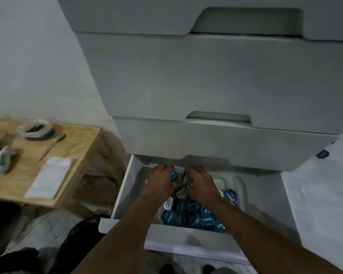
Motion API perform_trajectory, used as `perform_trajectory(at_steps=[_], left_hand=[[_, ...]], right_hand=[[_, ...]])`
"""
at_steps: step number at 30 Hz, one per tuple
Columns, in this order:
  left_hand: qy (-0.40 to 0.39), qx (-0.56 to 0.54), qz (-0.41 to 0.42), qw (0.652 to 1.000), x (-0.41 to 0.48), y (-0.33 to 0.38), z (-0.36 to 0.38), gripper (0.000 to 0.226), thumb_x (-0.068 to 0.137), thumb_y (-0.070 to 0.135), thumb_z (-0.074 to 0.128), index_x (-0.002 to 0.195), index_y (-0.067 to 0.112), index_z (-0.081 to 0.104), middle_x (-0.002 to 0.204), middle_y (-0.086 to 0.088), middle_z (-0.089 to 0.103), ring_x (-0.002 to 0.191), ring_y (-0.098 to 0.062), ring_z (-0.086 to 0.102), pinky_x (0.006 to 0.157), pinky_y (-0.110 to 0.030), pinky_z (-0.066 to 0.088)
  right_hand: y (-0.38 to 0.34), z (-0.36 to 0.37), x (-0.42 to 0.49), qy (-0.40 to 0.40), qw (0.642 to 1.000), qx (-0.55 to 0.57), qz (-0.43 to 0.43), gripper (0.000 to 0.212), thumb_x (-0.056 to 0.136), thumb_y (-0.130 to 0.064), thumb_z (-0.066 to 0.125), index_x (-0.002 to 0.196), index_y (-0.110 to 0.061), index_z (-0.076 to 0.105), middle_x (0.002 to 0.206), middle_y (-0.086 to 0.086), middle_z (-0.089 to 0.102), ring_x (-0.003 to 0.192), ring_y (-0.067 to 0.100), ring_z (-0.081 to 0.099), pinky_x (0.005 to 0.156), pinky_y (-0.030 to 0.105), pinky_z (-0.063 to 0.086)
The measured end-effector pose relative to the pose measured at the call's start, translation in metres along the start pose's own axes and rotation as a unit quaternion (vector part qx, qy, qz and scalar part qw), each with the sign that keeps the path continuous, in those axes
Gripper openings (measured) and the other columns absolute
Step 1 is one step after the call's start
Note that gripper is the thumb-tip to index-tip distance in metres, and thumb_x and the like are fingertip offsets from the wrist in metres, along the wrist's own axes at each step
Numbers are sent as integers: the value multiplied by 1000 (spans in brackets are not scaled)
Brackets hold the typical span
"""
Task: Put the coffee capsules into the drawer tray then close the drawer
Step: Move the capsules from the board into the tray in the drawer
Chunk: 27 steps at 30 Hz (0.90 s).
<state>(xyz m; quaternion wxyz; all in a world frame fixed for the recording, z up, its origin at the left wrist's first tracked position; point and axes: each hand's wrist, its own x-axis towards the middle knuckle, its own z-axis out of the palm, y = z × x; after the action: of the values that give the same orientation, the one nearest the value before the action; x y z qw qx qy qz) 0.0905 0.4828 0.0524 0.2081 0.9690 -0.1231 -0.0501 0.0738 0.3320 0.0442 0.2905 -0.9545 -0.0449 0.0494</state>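
The bottom drawer [125,186] of a white cabinet stands pulled out. Inside it lies a white tray [239,182] with several blue-lidded coffee capsules [188,212] piled at its near end. Both my hands reach into the far part of the tray. My left hand [161,181] grips a blue capsule [174,176] with curled fingers. My right hand [201,183] pinches a capsule with a silver-and-dark lid [187,177]. Another silver-lidded capsule [181,192] lies just below the two hands. The far tray compartments are hidden behind my hands.
Two shut drawers [216,141] overhang the open one. To the left stands a low wooden table [81,139] with a bowl [36,129], a spoon [52,145], a white napkin [52,177] and a small white bottle [4,159]. A dark bag [81,238] lies on the floor.
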Motion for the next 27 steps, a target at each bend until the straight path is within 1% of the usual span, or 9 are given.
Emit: perform_trajectory(at_steps=[4,7,12,16,19,24,27], left_hand=[[-22,10,30,999,5,-7,6,35,80,15,62,115,10,56,116,-13,55,106,-27,52,91,-36,46],[-29,21,44,998,7,-11,9,30,80,15,62,108,9,59,112,-13,56,103,-27,54,87,-34,46],[-39,40,77,995,15,-12,10,30,81,13,59,110,7,57,113,-13,55,103,-26,52,85,-33,45],[-48,56,96,993,18,-12,10,30,84,10,55,114,6,56,117,-13,53,107,-25,50,88,-30,44],[-48,64,118,990,18,-14,10,30,85,12,57,114,5,57,118,-12,53,107,-24,50,90,-29,42],[-38,71,139,987,20,-18,8,24,86,11,56,108,5,61,115,-12,56,104,-22,52,90,-27,41],[-47,82,152,984,21,-19,4,20,87,11,54,104,6,62,111,-12,57,101,-21,53,88,-26,41]], right_hand=[[-5,6,0,9,999,-22,31,35,75,1,61,109,-10,58,112,14,56,101,31,57,85,32,47],[-8,11,0,17,999,-26,42,34,73,2,61,105,-9,60,109,14,58,99,32,58,82,32,46],[-7,11,3,30,997,-36,57,34,74,1,62,108,-7,62,110,15,59,101,32,57,85,34,47],[-7,12,5,33,997,-39,60,33,76,2,62,109,-5,62,111,16,60,102,32,57,86,34,47],[-6,13,5,38,997,-40,59,32,77,1,64,108,-5,63,111,16,61,101,31,58,86,32,47],[-4,11,5,32,997,-49,55,28,80,-5,65,108,-6,66,112,14,61,101,29,59,86,29,47],[-4,10,4,31,997,-55,51,24,83,-8,62,107,-6,68,112,14,61,100,29,60,87,30,47]])
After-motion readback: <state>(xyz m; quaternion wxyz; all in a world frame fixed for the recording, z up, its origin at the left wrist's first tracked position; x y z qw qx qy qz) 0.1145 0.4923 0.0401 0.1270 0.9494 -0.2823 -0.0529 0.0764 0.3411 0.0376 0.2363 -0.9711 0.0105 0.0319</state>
